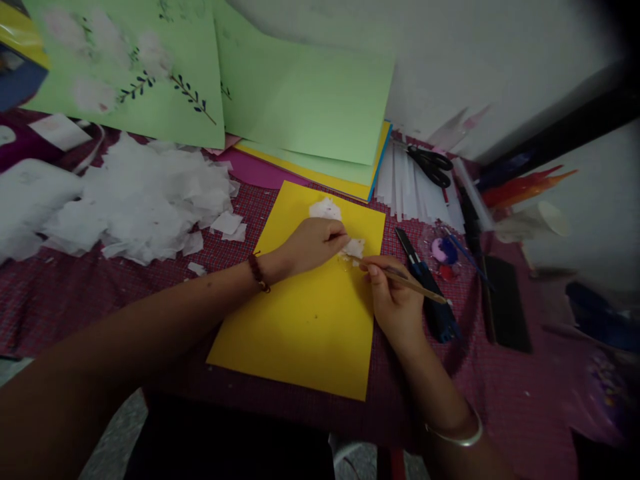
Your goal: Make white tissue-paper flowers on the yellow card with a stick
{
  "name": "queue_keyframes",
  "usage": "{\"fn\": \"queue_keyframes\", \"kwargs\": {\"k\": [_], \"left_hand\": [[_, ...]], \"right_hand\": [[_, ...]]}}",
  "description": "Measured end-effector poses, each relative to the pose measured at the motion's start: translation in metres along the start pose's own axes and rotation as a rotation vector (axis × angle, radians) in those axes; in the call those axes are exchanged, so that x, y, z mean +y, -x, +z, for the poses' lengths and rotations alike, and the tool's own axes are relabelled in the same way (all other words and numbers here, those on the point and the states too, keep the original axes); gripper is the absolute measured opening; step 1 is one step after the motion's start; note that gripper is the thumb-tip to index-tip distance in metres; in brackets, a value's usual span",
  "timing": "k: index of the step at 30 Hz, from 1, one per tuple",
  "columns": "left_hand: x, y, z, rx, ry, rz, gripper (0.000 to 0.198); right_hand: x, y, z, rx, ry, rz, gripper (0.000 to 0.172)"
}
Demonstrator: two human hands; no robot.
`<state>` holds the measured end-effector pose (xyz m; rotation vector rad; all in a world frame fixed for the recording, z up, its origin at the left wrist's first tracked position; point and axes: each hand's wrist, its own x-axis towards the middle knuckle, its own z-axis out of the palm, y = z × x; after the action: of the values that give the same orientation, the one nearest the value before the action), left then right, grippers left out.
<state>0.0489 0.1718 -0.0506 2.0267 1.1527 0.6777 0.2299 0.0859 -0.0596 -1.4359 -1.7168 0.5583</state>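
A sheet of yellow paper lies flat in front of me. Over its upper half, my left hand is closed, its fingertips turned down and partly hidden, so I cannot tell what they pinch. Beside those fingers is a small crumpled white paper piece. Another white crumpled paper tuft sits on the sheet just beyond the hand. At the sheet's right edge, my right hand grips a thin wooden stick, its far end pointing at the small white piece.
White tissue squares are heaped at left. Green sheets, one with flower decoration, lean at the back. To the right are a box cutter, black-handled scissors, white strips, paint pots and a dark phone-like slab.
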Motion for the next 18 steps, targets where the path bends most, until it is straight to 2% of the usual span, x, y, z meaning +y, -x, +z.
{"fn": "queue_keyframes", "kwargs": {"k": [6,9,11,14,18], "left_hand": [[-0.001,0.0,-0.001,0.039,0.07,-0.033,0.024],[-0.002,0.001,-0.001,0.143,0.183,-0.057,0.028],[0.0,0.002,-0.008,0.241,0.313,-0.056,0.035],[0.006,0.001,-0.036,0.372,0.47,-0.038,0.037],[0.016,0.004,-0.097,0.495,0.45,-0.034,0.021]], "right_hand": [[-0.003,0.001,-0.001,-0.056,0.093,-0.128,0.018],[-0.005,0.001,-0.001,-0.074,0.092,-0.179,0.017],[-0.004,0.0,0.0,-0.026,0.027,-0.091,0.015],[0.0,-0.004,0.0,0.136,-0.14,0.129,0.019],[0.006,-0.01,0.001,0.245,-0.439,0.335,0.024]]}}
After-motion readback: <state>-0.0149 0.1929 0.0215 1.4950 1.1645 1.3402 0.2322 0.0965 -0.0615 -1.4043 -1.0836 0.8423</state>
